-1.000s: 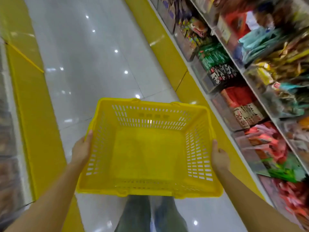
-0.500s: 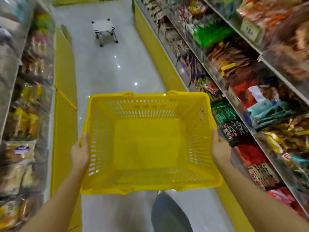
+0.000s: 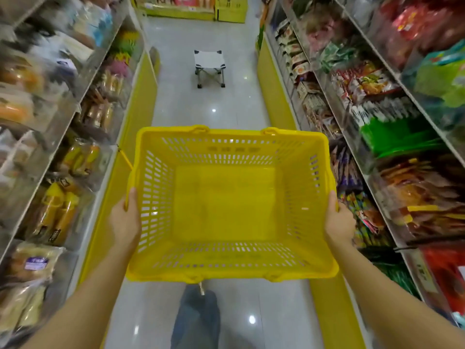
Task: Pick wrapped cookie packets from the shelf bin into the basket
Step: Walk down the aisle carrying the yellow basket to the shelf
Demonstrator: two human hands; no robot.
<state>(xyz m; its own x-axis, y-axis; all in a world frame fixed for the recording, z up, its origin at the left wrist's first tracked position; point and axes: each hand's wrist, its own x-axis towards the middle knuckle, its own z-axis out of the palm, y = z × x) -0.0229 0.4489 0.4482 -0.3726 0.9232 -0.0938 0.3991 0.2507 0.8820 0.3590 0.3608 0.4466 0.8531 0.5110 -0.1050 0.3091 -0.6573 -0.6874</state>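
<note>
Where the aisle runs up the frame's centre, the yellow plastic basket is held mid-frame, walls slotted, floor solid. Its left rim is grasped by the left hand, its right rim by the right hand, thumbs over the edge. Shelf packets at both sides are blurred; their labels cannot be read.

The glossy pale floor bears a small folding stool, flanked by shelves stacked with wrapped snack packets.
</note>
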